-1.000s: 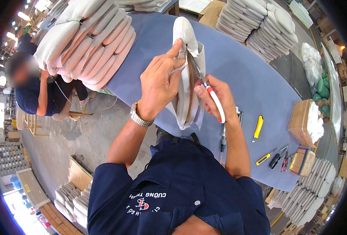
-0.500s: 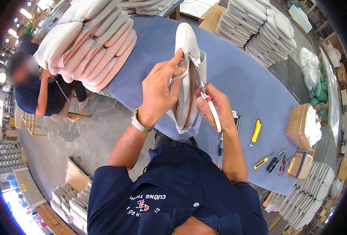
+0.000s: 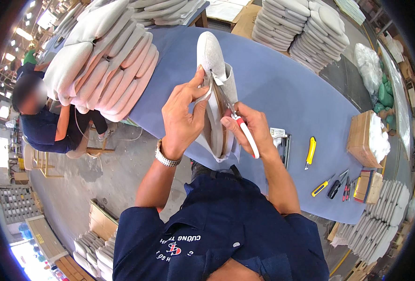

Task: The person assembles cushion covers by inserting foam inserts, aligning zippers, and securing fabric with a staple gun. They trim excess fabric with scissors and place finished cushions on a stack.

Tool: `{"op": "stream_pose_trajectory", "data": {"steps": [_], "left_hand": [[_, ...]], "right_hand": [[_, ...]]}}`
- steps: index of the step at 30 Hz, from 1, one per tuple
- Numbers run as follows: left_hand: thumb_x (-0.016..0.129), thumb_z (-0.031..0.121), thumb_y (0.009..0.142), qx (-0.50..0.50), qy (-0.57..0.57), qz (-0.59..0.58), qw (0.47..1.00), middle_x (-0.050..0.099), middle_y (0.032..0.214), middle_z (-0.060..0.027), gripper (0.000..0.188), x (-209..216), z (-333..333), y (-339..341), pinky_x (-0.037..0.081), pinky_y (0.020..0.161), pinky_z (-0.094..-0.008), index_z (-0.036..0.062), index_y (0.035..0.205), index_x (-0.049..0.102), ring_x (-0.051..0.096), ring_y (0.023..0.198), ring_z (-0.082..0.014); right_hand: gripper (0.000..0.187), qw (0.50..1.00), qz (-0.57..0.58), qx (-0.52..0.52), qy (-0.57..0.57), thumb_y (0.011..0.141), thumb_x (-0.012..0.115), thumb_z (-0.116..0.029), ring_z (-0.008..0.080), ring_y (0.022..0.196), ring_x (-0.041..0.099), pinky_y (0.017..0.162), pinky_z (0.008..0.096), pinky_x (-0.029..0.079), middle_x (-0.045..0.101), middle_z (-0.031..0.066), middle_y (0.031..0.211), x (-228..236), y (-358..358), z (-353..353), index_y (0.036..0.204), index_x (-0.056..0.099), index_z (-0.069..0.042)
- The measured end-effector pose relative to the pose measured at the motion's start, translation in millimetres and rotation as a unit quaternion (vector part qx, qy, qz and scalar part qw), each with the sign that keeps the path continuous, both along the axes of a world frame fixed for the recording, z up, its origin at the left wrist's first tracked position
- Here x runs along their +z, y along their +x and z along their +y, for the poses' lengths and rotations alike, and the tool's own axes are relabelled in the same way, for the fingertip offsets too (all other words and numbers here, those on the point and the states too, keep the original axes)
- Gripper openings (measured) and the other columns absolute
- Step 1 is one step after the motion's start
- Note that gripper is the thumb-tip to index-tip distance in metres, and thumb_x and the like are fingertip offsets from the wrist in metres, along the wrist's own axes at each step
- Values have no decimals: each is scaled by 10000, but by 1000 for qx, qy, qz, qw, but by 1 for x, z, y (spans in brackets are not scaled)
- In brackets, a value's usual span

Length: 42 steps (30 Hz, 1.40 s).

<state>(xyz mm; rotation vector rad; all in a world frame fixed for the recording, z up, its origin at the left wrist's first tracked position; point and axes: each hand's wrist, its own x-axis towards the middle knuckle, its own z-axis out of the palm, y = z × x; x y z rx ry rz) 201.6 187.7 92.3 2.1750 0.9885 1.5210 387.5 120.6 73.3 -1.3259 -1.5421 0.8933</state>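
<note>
A light grey fabric-covered cushion [image 3: 211,54] stands on edge on the blue-grey table, its underside with a brown board edge and loose fabric flaps facing right and toward me. My left hand [image 3: 185,112] pinches the fabric margin just below the cushion's rounded far end. In my right hand [image 3: 252,129] is a pair of scissors [image 3: 246,133] with red and white handles. The blades point away from me and lie in among the fabric edges, near the left fingertips. How far the blades are parted is hard to make out.
A staple gun [image 3: 282,140] lies right of my right wrist. Beyond it are a yellow utility knife [image 3: 310,152], several screwdrivers and pliers, and a cardboard box [image 3: 361,143] with white stuffing. Tall cushion stacks [image 3: 109,61] stand at left and far right. Another person [image 3: 43,122] sits at left.
The cushion and both hands appear slightly further left and lower, as the whole view has shifted. The scissors stay at the fabric edge, and the left hand keeps its pinch.
</note>
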Motion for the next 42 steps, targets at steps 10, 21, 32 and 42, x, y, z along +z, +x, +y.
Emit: {"op": "stream_pose_trajectory", "data": {"steps": [10,21,32,42], "left_hand": [[697,-73,902,-30,-46,-54,997,698,1316,-218,104,-5,0,-3,608,801,-319,-20,988,674,733,1042,-229],[635,-10,1007,-113,-112,-176,971,622,1394,-283,86,-10,1,-8,561,991,-362,-47,1084,642,674,1215,-273],[645,-39,976,-103,-107,-123,981,664,1351,-257,87,-8,-3,-9,585,937,-339,-62,1059,651,705,1168,-252],[615,5,1022,-113,-139,-191,965,663,1357,-247,82,-11,-7,-10,577,958,-357,-34,1094,616,680,1207,-254]], "right_hand": [[348,999,12,-29,28,940,780,-354,154,527,483,537,332,434,541,102,581,-5,-8,-1,902,677,-24],[408,995,79,46,-28,970,729,-455,118,555,492,533,311,402,538,37,605,-6,-1,-5,963,668,-52],[433,998,62,25,2,1004,684,-452,74,636,449,578,259,383,541,-7,697,2,-4,-11,975,632,-23],[404,998,63,0,18,948,768,-421,94,589,469,556,285,414,564,29,636,-16,-16,-12,988,662,-34]]}}
